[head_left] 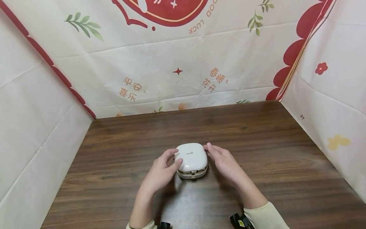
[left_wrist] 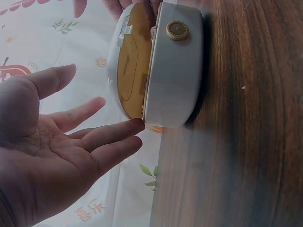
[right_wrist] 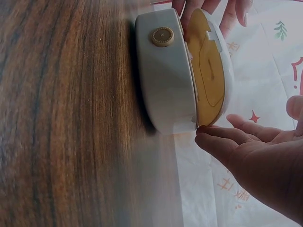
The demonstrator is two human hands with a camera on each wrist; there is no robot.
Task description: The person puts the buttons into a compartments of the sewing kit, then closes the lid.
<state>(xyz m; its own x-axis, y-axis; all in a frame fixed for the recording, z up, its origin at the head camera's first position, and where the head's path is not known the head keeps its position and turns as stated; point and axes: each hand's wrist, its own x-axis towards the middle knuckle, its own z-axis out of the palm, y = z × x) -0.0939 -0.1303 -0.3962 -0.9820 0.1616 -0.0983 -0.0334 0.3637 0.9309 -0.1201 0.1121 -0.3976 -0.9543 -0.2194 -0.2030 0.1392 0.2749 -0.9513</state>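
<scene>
A white box with rounded corners [head_left: 191, 156] stands on the table, its hinged lid [right_wrist: 226, 71] partly raised. Gold-coloured lining [left_wrist: 134, 61] shows under the lid, and a round gold button [left_wrist: 177, 30] sits on the front of the base. My left hand [head_left: 161, 171] is at the box's left side, fingers extended, fingertips right at the seam between lid and base; its thumb stands apart from the lid in the left wrist view. On the opposite side my right hand [head_left: 224, 160] has straight fingers, their tips at the same seam near the back. The contents are mostly hidden.
The box rests on a dark wood-grain table [head_left: 120, 190]. A white printed cloth [head_left: 160, 63] hangs behind the table's far edge, with white cloth walls at left [head_left: 34, 127] and right [head_left: 328, 101]. Black wrist cameras [head_left: 241, 221] sit by the pale sleeves [head_left: 266, 216].
</scene>
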